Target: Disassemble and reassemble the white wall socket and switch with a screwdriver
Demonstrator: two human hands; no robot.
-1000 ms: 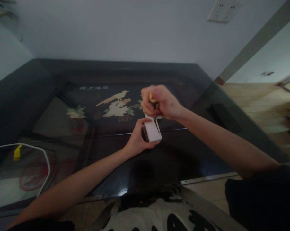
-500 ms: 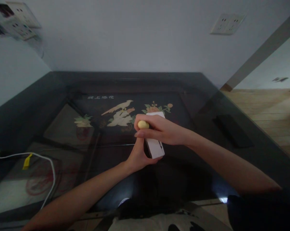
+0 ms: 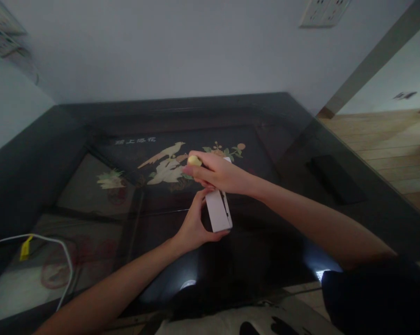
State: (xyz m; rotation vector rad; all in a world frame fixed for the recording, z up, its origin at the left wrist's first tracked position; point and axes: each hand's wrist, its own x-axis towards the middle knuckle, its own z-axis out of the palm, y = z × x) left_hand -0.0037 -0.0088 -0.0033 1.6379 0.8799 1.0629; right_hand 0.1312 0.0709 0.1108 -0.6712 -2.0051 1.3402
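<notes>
A white box-like object is in the middle of the head view, over the dark table. My left hand is closed around its near end, with the thumb at the bottom edge. A narrow dark gap runs along the right side of the box. My right hand covers the far part of the box and is wrapped around a yellow round-ended handle. Only the end of that handle shows; the rest is hidden in the fist, so I cannot tell what tool it is.
Under the glass of the dark table lies a bird-and-flower picture. A flat black object rests at the right. On the left, a white cable carries a yellow tag. Wall sockets are behind the table.
My right hand with the yellow handle has shifted up and left relative to the box. More of the box's near end and its side gap now show. The whole view has also shifted slightly.
</notes>
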